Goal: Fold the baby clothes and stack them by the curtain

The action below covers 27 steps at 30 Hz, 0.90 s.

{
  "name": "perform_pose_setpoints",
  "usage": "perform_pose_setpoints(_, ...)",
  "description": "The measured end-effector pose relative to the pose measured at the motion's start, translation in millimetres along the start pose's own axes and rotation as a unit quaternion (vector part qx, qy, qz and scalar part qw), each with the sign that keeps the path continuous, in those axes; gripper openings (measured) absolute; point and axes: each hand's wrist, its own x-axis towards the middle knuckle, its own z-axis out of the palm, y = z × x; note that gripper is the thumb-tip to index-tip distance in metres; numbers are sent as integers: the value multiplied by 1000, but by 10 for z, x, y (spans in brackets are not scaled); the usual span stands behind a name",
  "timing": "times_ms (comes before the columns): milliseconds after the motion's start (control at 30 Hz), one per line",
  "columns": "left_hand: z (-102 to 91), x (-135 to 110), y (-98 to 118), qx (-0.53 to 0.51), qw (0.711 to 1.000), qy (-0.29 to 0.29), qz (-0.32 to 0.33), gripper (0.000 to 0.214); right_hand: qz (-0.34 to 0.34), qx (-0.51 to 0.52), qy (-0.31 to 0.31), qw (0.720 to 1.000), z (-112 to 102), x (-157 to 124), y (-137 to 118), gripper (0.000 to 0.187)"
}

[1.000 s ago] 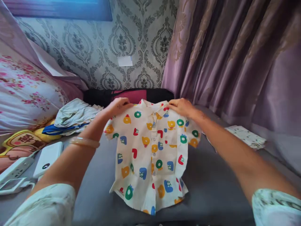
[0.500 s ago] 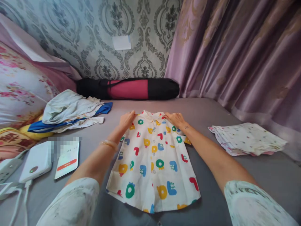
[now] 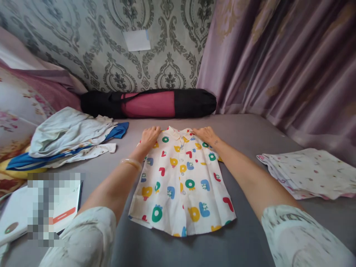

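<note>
A small white button-up shirt (image 3: 178,181) with coloured letter prints lies front side up on the grey bed sheet (image 3: 236,244). Its collar points away from me and its hem toward me. My left hand (image 3: 151,135) is closed on the left shoulder of the shirt, the fingers curled over the cloth. At the other shoulder, beside the collar, my right hand (image 3: 204,134) grips the fabric. The sleeves are partly hidden under my wrists and forearms.
At left lies a heap of loose clothes (image 3: 69,129) by a floral pillow (image 3: 16,111). A phone (image 3: 66,211) and a white power bank (image 3: 16,211) are nearer me. Folded white cloth (image 3: 311,172) sits at right. A black-and-pink long bag (image 3: 150,104) rests against the wall.
The view has moved closer and shifted slightly. The shirt's hem has drawn a little away from me, while both hands keep their hold at the shoulders.
</note>
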Motion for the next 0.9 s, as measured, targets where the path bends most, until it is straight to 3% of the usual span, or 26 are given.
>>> perform_pose_setpoints(167, 42, 143, -28, -29, 998, -32, -55, 37, 21, 36, 3, 999, 68, 90, 87, 47)
perform_pose_setpoints(300, -7, 123, -337, -159, 973, -104, -133, 49, 92, 218, 10, 972, 178, 6, 407, 61)
perform_pose_setpoints(400, -73, 46, -632, -334, 918, -137, -168, 51, 162, 383, -44, 908, 235, -131, 722, 62)
perform_pose_setpoints(500, -145, -52, -789, -490, 844, -122, -183, 52, 188, 475, -95, 855, 252, -293, 937, 36)
perform_pose_setpoints(567, -183, -107, -806, -560, 801, -124, -170, 48, 166, 500, -108, 843, 249, -380, 1007, 18)
perform_pose_setpoints(633, -194, -138, -796, -584, 783, -137, -161, 44, 155, 494, -101, 850, 250, -431, 1042, 13)
perform_pose_setpoints(700, -172, -147, -799, -561, 801, -133, -162, 43, 169, 462, -75, 868, 264, -448, 1064, 11)
perform_pose_setpoints(800, -95, -150, -868, -482, 854, -88, -174, 43, 199, 403, -25, 893, 319, -460, 1086, 15)
perform_pose_setpoints(900, -32, -189, -990, -414, 884, -74, -204, 40, 250, 363, -35, 897, 411, -518, 1083, 25)
